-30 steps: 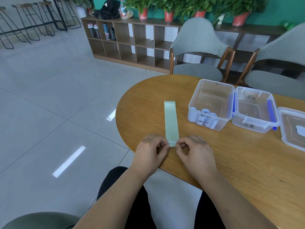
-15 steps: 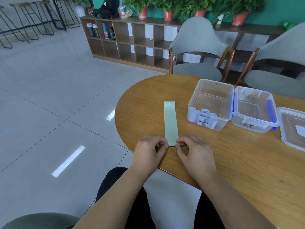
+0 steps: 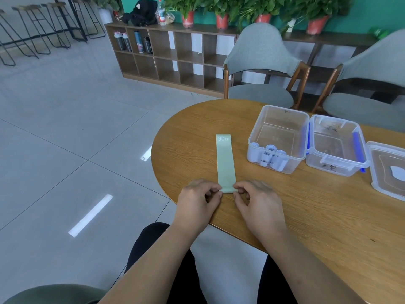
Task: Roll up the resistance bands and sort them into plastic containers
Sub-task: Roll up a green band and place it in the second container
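Between the fingers [image 3: 217, 193] of left hand [image 3: 198, 199] and right hand [image 3: 257, 201]: green band [image 3: 225, 163] end, pinched; judged light, limp, slightly grippy.

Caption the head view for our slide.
Left hand and right hand pinch the near end of a green 30 LB resistance band, rolled bands in a clear container.

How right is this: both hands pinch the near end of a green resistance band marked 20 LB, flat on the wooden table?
Wrong mark: the head view shows 30 LB on the green resistance band. Left hand and right hand do pinch its near end on the wooden table.
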Motion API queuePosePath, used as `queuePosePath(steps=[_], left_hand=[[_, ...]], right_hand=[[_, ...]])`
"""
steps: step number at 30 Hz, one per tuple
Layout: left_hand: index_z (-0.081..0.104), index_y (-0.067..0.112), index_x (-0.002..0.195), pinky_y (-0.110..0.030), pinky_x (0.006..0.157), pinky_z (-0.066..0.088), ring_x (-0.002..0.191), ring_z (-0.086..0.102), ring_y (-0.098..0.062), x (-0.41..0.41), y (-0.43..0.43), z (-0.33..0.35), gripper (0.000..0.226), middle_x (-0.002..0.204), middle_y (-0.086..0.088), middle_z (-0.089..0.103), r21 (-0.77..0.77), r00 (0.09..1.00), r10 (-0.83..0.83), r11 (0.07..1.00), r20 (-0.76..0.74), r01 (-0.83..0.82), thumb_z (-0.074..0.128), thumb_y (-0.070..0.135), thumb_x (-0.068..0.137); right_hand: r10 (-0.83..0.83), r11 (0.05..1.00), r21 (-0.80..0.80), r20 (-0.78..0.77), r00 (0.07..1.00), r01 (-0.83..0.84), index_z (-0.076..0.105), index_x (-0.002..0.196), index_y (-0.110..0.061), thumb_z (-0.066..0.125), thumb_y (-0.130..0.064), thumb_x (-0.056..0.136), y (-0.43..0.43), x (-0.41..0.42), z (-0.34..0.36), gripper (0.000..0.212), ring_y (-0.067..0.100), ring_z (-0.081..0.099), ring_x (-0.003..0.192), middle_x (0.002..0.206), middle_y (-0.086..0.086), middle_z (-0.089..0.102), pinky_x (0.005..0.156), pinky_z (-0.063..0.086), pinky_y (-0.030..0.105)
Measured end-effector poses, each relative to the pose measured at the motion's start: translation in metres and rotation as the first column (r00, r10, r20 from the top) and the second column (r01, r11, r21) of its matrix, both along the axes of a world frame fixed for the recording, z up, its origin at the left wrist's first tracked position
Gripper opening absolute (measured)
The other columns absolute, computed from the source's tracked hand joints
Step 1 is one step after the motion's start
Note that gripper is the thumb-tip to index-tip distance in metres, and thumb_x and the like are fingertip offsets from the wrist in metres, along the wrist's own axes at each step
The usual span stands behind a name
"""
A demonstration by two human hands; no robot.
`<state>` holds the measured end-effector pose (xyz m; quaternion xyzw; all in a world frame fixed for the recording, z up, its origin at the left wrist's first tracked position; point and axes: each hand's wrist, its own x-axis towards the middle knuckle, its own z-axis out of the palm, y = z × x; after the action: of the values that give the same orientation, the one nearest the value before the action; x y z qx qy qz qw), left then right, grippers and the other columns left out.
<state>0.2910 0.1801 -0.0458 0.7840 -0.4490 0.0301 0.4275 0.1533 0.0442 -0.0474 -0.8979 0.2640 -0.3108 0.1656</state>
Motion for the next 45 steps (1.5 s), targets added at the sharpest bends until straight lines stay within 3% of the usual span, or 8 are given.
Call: queuePosePath(steps=[8, 18, 23, 27, 32, 37, 45], left_hand=[[0.079, 0.027, 0.094, -0.019, 0.073, 0.051, 0.086, 0.062, -0.007, -0.0021, 0.0024, 0.0024, 0.011, 0.086, 0.020, 0.069, -0.003, 0.999, -0.023, 1.000, -0.024, 0.023, 0.084, 0.020, 0.087], [0.080, 0.025, 0.104, -0.023, 0.077, 0.051, 0.088, 0.059, -0.006, -0.0004, -0.0017, -0.0018, 0.014, 0.092, 0.018, 0.069, 0.004, 1.000, -0.004, 1.000, 0.018, 0.004, 0.081, 0.019, 0.091], [0.080, 0.027, 0.108, -0.020, 0.076, 0.051, 0.086, 0.060, -0.005, -0.0012, -0.0021, -0.0003, 0.016, 0.092, 0.019, 0.071, 0.002, 1.000, 0.007, 1.000, 0.008, -0.007, 0.080, 0.021, 0.092], [0.079, 0.027, 0.106, -0.014, 0.075, 0.051, 0.088, 0.063, -0.003, -0.0026, -0.0008, 0.0016, 0.016, 0.089, 0.021, 0.070, -0.005, 0.997, 0.023, 1.000, -0.074, -0.023, 0.082, 0.023, 0.091], [0.078, 0.027, 0.099, -0.022, 0.074, 0.052, 0.087, 0.060, -0.006, -0.0029, -0.0017, 0.0005, 0.009, 0.090, 0.020, 0.069, 0.002, 1.000, 0.012, 1.000, -0.015, -0.012, 0.080, 0.022, 0.092], [0.079, 0.023, 0.101, -0.027, 0.076, 0.053, 0.087, 0.059, -0.007, -0.0012, -0.0042, -0.0057, 0.015, 0.093, 0.016, 0.070, -0.021, 1.000, 0.020, 1.000, 0.004, -0.020, 0.082, 0.017, 0.088], [0.078, 0.029, 0.106, -0.018, 0.077, 0.052, 0.089, 0.063, -0.006, -0.0036, -0.0023, -0.0012, 0.018, 0.090, 0.020, 0.070, -0.003, 0.996, 0.034, 0.999, -0.086, -0.034, 0.082, 0.022, 0.090]], right_hand=[[-0.006, 0.999, 0.052, 0.015, 1.000, 0.006, 0.077, 0.096, -0.029, 0.078, -0.024, 0.086, -0.0006, -0.0003, -0.0004, 0.011, 0.007, 0.056, 0.081, 0.084, -0.017, 0.065, 0.069, 0.052, 0.030], [-0.046, 0.992, -0.120, -0.055, 0.997, 0.039, 0.080, 0.105, -0.022, 0.077, -0.025, 0.091, 0.0025, 0.0023, -0.0017, 0.015, 0.020, 0.062, 0.089, 0.092, -0.006, 0.069, 0.068, 0.056, 0.035], [-0.019, 1.000, 0.010, 0.002, 1.000, 0.019, 0.075, 0.110, -0.025, 0.078, -0.021, 0.090, -0.0003, 0.0007, -0.0007, 0.021, 0.012, 0.061, 0.087, 0.092, -0.014, 0.068, 0.072, 0.056, 0.033], [-0.009, 0.995, 0.100, 0.028, 1.000, 0.006, 0.072, 0.102, -0.029, 0.078, -0.022, 0.088, -0.0013, -0.0003, 0.0014, 0.017, 0.004, 0.057, 0.085, 0.087, -0.020, 0.065, 0.072, 0.055, 0.031], [-0.025, 0.999, 0.047, -0.003, 1.000, 0.025, 0.075, 0.102, -0.026, 0.073, -0.026, 0.092, -0.0008, 0.0008, -0.0004, 0.010, 0.011, 0.059, 0.090, 0.092, -0.015, 0.067, 0.072, 0.055, 0.035], [-0.046, 0.999, -0.021, -0.050, 0.998, 0.045, 0.078, 0.107, -0.023, 0.075, -0.027, 0.093, -0.0014, 0.0026, -0.0039, 0.015, 0.017, 0.061, 0.094, 0.099, -0.009, 0.071, 0.074, 0.055, 0.035], [-0.038, 0.994, 0.102, 0.028, 0.999, 0.035, 0.075, 0.115, -0.029, 0.078, -0.026, 0.091, -0.0027, 0.0014, -0.0017, 0.025, 0.006, 0.059, 0.084, 0.092, -0.019, 0.069, 0.073, 0.056, 0.033]])
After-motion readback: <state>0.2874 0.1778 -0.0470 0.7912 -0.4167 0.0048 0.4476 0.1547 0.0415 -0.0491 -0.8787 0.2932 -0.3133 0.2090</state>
